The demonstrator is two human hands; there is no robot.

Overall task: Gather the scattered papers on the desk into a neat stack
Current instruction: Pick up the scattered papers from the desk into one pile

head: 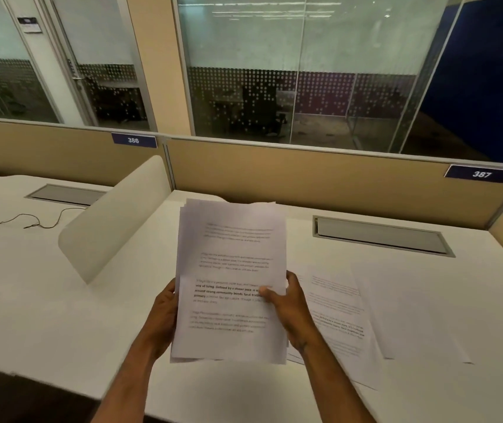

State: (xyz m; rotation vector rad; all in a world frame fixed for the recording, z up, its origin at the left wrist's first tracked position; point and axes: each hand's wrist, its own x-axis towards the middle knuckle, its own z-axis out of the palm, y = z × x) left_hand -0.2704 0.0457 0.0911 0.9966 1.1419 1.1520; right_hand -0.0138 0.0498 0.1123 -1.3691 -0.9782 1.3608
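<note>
A person holds a bundle of white printed paper sheets [230, 282] upright above the white laminate worktop [46, 300], approx. centre of view. The left hand [165, 319] grips the bundle's left edge, fingers wrapped behind the sheets, only the back of the hand showing. The right hand [290, 309] pinches the right edge w/ the thumb pressed on the printed front and the fingers behind. Sheet edges in the bundle are uneven: corners fan out at top left and along the bottom.

To the right, more loose white printed sheets [338, 315] lie flat on the worktop, partly under the right forearm, overlapping each other. Just beside them, further right, lies a blank-looking white sheet [412, 315]; can't tell if it carries any print.

At the back of the worktop sits a grey metal cable-tray flap [380, 235]. A cream rounded divider panel [116, 218] stands to the left, separating the next seat, where a thin dark cable [15, 219] trails across the surface. The tan fabric partition [305, 178] behind carries blue number tags, 386 [133, 140] and 387 [482, 174]. Glass office walls w/ dot frosting [274, 93] rise behind it.
</note>
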